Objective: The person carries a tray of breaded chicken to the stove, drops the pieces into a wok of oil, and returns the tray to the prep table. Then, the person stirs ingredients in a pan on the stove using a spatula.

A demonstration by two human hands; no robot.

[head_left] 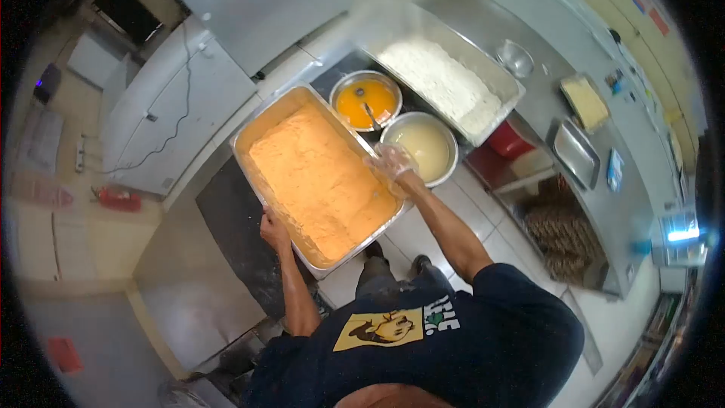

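A deep metal pan filled with orange, lumpy-surfaced food lies in front of me. My left hand is closed on its near left rim, thumb side up. On the opposite side, my right hand, in a clear plastic glove, grips the right rim; its fingertips are partly blurred. Just beyond that hand are a metal bowl of pale liquid and a bowl of orange-yellow liquid with a ladle-like utensil in it.
A long metal pan of white powder stands behind the bowls. The steel counter at right carries a small clear bowl, a tray of pale food and a metal tray. A red container sits below. White cabinets stand at left.
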